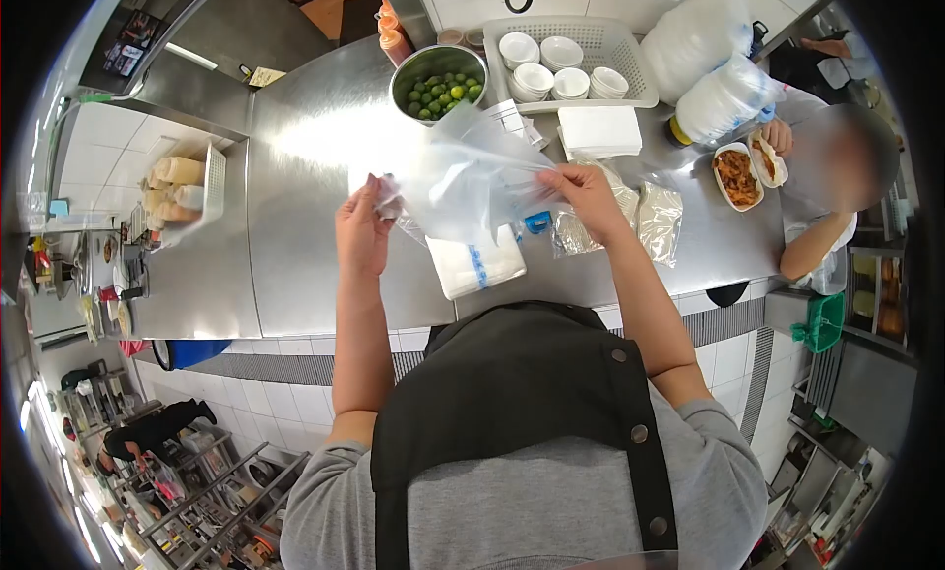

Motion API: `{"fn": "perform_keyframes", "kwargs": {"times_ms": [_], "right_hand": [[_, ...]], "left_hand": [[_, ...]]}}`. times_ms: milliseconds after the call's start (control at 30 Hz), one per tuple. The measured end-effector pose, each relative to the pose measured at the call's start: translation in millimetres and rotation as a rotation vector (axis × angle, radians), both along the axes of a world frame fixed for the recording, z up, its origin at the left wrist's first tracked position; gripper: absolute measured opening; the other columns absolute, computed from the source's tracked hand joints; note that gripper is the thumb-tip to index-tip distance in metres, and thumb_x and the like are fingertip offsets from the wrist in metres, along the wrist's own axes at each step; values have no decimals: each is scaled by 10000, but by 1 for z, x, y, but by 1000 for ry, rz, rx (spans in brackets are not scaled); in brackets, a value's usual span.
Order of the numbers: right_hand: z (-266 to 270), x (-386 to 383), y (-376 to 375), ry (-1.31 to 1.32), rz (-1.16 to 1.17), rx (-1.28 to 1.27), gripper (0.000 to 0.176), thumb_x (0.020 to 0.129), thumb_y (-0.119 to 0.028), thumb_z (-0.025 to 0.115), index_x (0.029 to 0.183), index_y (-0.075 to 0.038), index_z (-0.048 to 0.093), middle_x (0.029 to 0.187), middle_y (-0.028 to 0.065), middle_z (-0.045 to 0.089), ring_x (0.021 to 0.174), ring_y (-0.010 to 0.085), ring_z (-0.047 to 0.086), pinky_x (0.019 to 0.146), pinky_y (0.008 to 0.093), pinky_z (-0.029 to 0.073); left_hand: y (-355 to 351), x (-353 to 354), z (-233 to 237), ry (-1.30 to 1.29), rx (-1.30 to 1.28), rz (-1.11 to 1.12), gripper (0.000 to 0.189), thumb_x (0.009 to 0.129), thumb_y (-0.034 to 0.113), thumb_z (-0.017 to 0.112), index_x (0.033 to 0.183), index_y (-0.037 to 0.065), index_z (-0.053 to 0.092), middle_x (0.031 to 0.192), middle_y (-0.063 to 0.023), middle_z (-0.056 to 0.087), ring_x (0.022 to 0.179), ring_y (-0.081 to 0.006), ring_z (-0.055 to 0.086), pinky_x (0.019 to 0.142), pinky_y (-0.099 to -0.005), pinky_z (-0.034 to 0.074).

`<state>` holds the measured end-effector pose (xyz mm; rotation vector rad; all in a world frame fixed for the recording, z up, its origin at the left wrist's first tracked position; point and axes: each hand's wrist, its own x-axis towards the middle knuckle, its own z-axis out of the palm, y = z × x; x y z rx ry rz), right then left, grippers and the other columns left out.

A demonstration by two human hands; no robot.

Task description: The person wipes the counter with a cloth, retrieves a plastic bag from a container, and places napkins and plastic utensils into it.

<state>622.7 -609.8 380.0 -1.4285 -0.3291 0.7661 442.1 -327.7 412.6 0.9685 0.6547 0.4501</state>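
A clear plastic bag (463, 181) is stretched between my two hands above the steel counter. My left hand (364, 225) pinches its left edge between thumb and fingers. On the other side, my right hand (588, 201) grips the bag's right edge, fingers closed. Below the bag lies a stack of white plastic bags (476, 265) with blue print. Wrapped packets (658, 222) in clear film lie just right of my right hand. White napkins (598, 132) are stacked behind that hand.
A steel bowl of green limes (439, 83) stands at the back, beside orange sauce bottles (394, 40). A white basket (630, 63) holds small bowls. At right, a person sits by a dish of food (737, 176). Large wrapped bundles (724, 97) stand behind it.
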Motion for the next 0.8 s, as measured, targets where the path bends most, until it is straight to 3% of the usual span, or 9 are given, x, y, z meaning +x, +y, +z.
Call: {"fn": "perform_keyframes", "kwargs": {"times_ms": [200, 300, 400, 467, 500, 533, 600, 733, 800], "right_hand": [[15, 15, -11, 5, -38, -96, 107, 908, -124, 757, 893, -18, 750, 703, -45, 625, 598, 38, 502, 540, 230, 386], [25, 14, 1, -164, 27, -190, 176, 856, -173, 798, 884, -7, 747, 651, -26, 607, 539, 62, 473, 487, 259, 348], [40, 13, 15, -261, 300, -210, 191, 820, -182, 821, 893, -19, 753, 618, -27, 578, 556, 61, 472, 511, 255, 353], [38, 12, 26, -402, 558, -179, 168, 823, -149, 816, 915, -22, 757, 661, -33, 608, 589, 44, 484, 551, 234, 384], [37, 12, 28, -470, 684, -163, 159, 824, -132, 814, 926, -23, 759, 682, -35, 623, 605, 36, 489, 572, 223, 399], [38, 11, 28, -445, 690, -122, 169, 823, -134, 814, 940, -24, 760, 685, -39, 615, 612, 39, 492, 591, 226, 415], [49, 13, 25, -397, 696, -44, 192, 822, -138, 815, 969, -26, 764, 691, -45, 600, 626, 45, 497, 631, 232, 448], [55, 26, 0, -136, 347, 101, 394, 890, -150, 762, 1263, -57, 675, 852, -36, 605, 804, 59, 558, 735, 242, 463], [37, 28, -10, -69, 412, 76, 427, 931, -135, 715, 1336, -42, 614, 1004, -12, 646, 913, 64, 579, 833, 242, 480]], "left_hand": [[32, -8, 32, -322, 337, 487, 305, 840, -70, 532, 1116, -39, 658, 1174, -161, 698, 876, -163, 674, 712, -296, 536], [35, -14, 62, -311, 750, 339, 315, 815, -43, 524, 1120, -16, 596, 1238, -212, 670, 683, -117, 608, 597, -230, 487], [-10, 1, 87, -22, 873, -291, 406, 815, -102, 461, 1165, 39, 612, 1229, -149, 659, 874, -101, 611, 583, -265, 523], [-62, 20, 106, 160, 950, -614, 582, 799, 90, 809, 1333, 54, 582, 1290, -94, 652, 1153, -222, 638, 783, -324, 571], [-65, 28, 77, -11, 1178, -660, 714, 728, 186, 898, 1353, 63, 574, 1297, -128, 648, 1133, -266, 654, 847, -353, 555], [-78, 30, 78, 138, 984, -780, 740, 720, 226, 904, 1355, 66, 558, 1278, -163, 660, 1099, -300, 670, 845, -373, 545], [-85, 37, 54, 157, 1019, -783, 527, 760, 166, 888, 1211, 43, 643, 877, -26, 686, 693, -66, 525, 584, -268, 425], [-69, 37, 21, 244, 884, -622, 209, 844, 132, 827, 955, 23, 687, 652, 48, 563, 587, -33, 443, 531, -244, 348], [-64, 35, 27, 202, 811, -530, 152, 880, 113, 795, 840, 25, 678, 628, 63, 533, 573, -22, 414, 517, -232, 317]]}}
